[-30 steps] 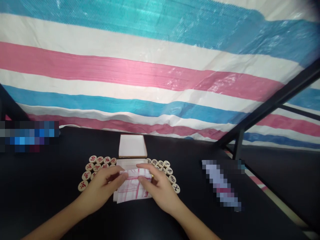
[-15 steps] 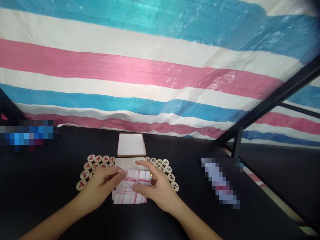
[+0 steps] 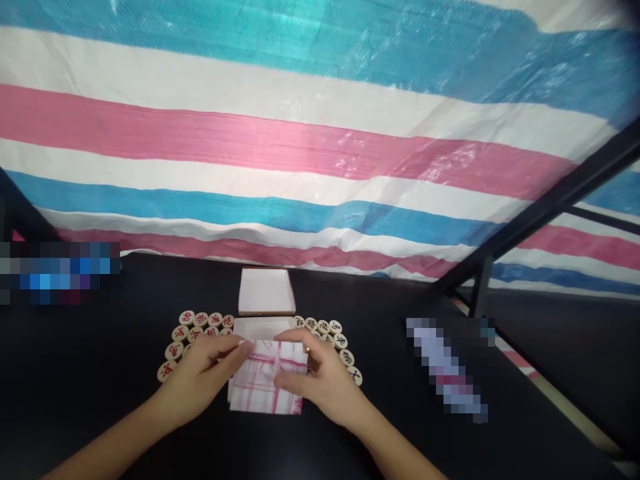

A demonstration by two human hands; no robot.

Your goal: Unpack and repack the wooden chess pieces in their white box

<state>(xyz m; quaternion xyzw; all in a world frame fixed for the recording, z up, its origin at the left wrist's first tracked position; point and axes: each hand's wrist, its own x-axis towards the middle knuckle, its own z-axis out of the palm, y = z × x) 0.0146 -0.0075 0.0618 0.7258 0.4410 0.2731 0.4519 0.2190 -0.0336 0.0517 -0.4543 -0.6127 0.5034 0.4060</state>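
Note:
A folded white sheet with pink-red lines (image 3: 265,387), like a folded Chinese chess board, is held up at the middle of the head view. My left hand (image 3: 205,377) pinches its upper left corner between thumb and fingers. At the right edge my right hand (image 3: 320,383) grips it, thumb on the front and index finger stretched over the top; its other fingers are partly hidden. Behind the sheet lies an open white box part (image 3: 260,327). Round Chinese chess pieces flank it: red-marked pieces (image 3: 179,333) on the left, black-marked pieces (image 3: 341,341) on the right, partly covered by my hands.
A shallow box lid (image 3: 267,291) lies open farther back on the black table (image 3: 370,300). Blurred-out items lie at the far left (image 3: 65,270) and right (image 3: 445,367). Dark metal bars (image 3: 540,207) and a striped tarp (image 3: 300,140) stand behind.
The view has shifted slightly, so things sit a little farther right and lower. Both hands keep hold of the folded sheet, with hardly any change in their grip.

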